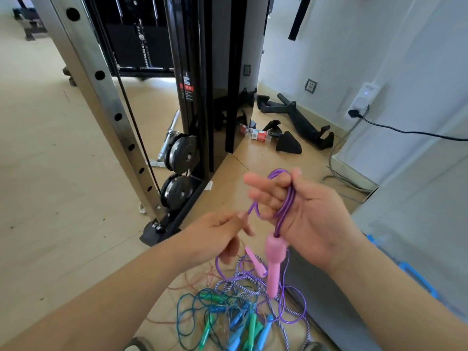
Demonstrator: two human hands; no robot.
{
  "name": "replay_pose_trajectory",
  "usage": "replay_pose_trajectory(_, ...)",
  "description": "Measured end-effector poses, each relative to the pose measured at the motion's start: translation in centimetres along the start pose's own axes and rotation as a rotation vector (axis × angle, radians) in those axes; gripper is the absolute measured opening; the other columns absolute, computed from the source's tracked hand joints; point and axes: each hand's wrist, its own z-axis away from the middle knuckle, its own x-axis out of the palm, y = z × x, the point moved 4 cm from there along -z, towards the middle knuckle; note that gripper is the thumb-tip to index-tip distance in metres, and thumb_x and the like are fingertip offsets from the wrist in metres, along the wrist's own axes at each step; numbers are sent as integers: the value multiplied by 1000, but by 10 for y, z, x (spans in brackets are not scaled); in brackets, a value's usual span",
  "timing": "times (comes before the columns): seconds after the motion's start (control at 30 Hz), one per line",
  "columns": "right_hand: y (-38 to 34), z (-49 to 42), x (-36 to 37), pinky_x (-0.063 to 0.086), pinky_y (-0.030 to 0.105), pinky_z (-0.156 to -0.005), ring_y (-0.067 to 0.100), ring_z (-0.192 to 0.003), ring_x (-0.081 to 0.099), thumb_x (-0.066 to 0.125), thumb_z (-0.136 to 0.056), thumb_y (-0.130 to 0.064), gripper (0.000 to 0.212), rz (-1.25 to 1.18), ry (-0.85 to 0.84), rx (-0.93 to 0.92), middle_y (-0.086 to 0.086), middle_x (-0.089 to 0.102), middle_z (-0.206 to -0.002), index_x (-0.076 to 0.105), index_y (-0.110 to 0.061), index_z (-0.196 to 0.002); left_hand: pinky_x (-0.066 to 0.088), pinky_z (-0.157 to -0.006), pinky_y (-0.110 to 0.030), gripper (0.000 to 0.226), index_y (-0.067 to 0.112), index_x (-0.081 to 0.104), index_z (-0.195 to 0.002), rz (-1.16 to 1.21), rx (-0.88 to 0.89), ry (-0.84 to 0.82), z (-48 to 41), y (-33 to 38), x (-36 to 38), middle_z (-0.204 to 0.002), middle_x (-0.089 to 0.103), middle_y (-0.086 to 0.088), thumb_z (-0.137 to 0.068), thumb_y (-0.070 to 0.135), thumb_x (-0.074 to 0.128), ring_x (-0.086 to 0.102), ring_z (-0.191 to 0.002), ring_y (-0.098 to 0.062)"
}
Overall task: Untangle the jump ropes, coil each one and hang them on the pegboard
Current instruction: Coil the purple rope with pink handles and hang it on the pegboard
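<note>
Right hand half-curled, palm up, gripping several loops of purple rope between thumb and fingers — pink handle hanging below the palm. Left hand closed narrow, pinching one strand of the same rope just beside the coil. Below on the floor, a tangled pile of ropes: blue, green, braided purple-white, thin red, with blue and green handles and a second pink handle among them. Behind, well apart — a cable machine with weight plates at its base. No pegboard to point to.
</note>
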Motion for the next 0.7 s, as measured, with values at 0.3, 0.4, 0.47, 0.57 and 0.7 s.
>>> replay_pose_trajectory(0.3, -13, -9, -43, 49, 32, -63, 8, -54, 52, 45, -108, -28, 24, 1275, 338, -247, 8, 56, -70, 59, -10, -99, 43, -52, -25, 12, 21, 61, -95, -520, 135, -170, 32, 27, 29, -77, 65, 0, -100, 31, 58, 49, -52, -7)
replay_pose_trajectory(0.4, -5, -15, -44, 44, 30, -64, 9, -63, 53, 51, -106, -25, 27, 1308, 256, -243, -9, 65, -70, 68, -18, -85, 35, -48, -21, 13, 21, 65, -85, -273, 443, 169, 47, 62, 1, -63, 52, -7, -98, 22, 66, 40, -50, -4)
replay_pose_trajectory(0.47, 3, -13, -35, 47, 26, -73, 14, -70, 61, 47, -108, -23, 40, 1123, 154, -152, -5, 73, -70, 71, -18, -77, 33, -48, -13, 9, 20, 71, -87, -135, 521, 354, 48, 68, -17, -57, 50, 1, -96, 17, 69, 40, -49, -2)
replay_pose_trajectory(0.57, 21, -3, -14, 47, 27, -62, 27, -58, 53, 38, -108, -14, 42, 759, 1, -5, 17, 63, -61, 64, -3, -77, 41, -57, -10, 6, 19, 75, -91, -58, 488, 526, 36, 62, -30, -65, 63, 11, -95, 18, 71, 51, -58, 1)
replay_pose_trajectory(0.7, 30, 2, 3, 28, 36, -59, 22, -52, 36, 36, -108, -31, 43, 327, -65, 153, 8, 47, -59, 57, -10, -77, 43, -53, -26, 24, 22, 76, -84, 54, 216, 427, 11, 29, -33, -66, 61, -6, -99, 36, 63, 49, -56, -15)
